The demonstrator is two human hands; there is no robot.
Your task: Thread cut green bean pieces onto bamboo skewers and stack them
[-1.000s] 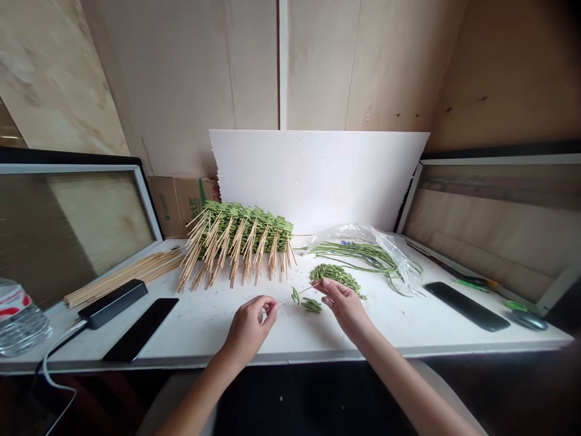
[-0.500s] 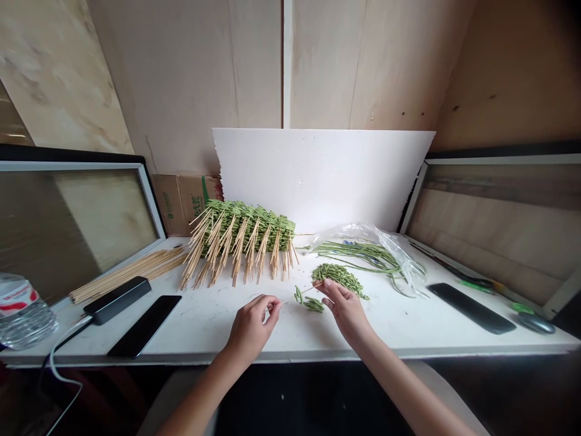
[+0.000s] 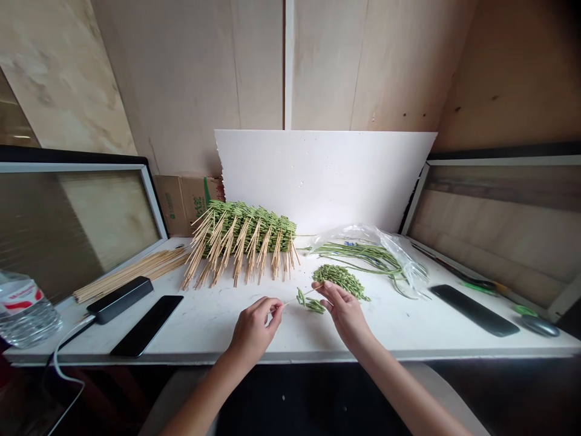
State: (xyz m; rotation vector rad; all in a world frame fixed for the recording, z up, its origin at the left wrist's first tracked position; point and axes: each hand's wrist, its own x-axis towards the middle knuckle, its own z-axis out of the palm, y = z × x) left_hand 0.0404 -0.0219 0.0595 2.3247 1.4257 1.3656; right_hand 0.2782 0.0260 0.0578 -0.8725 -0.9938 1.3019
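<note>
A thin wooden skewer (image 3: 293, 301) spans the gap between my two hands above the table front. My left hand (image 3: 256, 327) pinches its left end between thumb and fingers. Around the other end, the fingers of my right hand (image 3: 342, 306) are closed. A short piece of green bean (image 3: 301, 297) sits across the skewer between the hands. Several cut bean pieces (image 3: 315, 306) lie just below it. Behind my right hand is a heap of cut green beans (image 3: 342, 280). At the back left lies a stack of skewered beans (image 3: 254, 221), bare stick ends towards me.
Loose skewers (image 3: 131, 275), a black power bank (image 3: 120, 300), a phone (image 3: 147, 327) and a water bottle (image 3: 27, 312) are at left. Long beans (image 3: 363, 253) lie by a clear plastic bag (image 3: 411, 266). At right are a dark flat object (image 3: 474, 310) and a mouse (image 3: 540, 325).
My left thumb and fingers have closed in on the skewer's left end. The right hand has barely moved, and the whole view has shifted slightly.
</note>
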